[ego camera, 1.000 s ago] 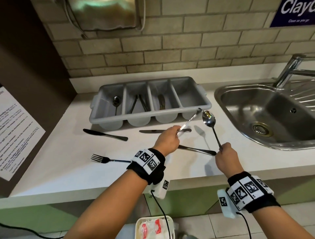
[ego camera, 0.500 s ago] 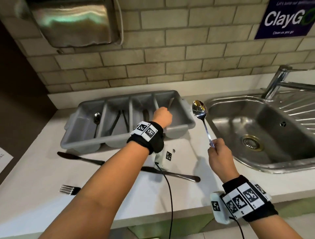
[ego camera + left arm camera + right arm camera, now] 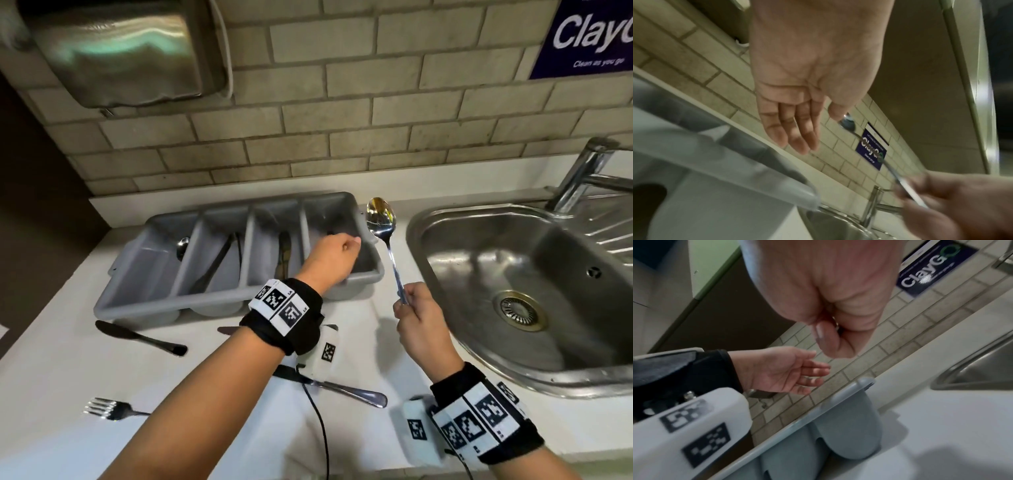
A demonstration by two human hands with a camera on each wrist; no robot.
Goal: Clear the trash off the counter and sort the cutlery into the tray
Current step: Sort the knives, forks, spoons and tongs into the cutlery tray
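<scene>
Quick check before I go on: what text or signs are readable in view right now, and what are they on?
"ClayGO" on the blue wall sign, cut off as "Clay" in the head view.
"Clean as you go" beneath it on the same sign.
A small line along the sign's white edge: too blurred to read.
The wristbands carry only black-and-white code markers; tiny characters beside them are unreadable.

Upright spoon in right hand, beside grey tray
</scene>
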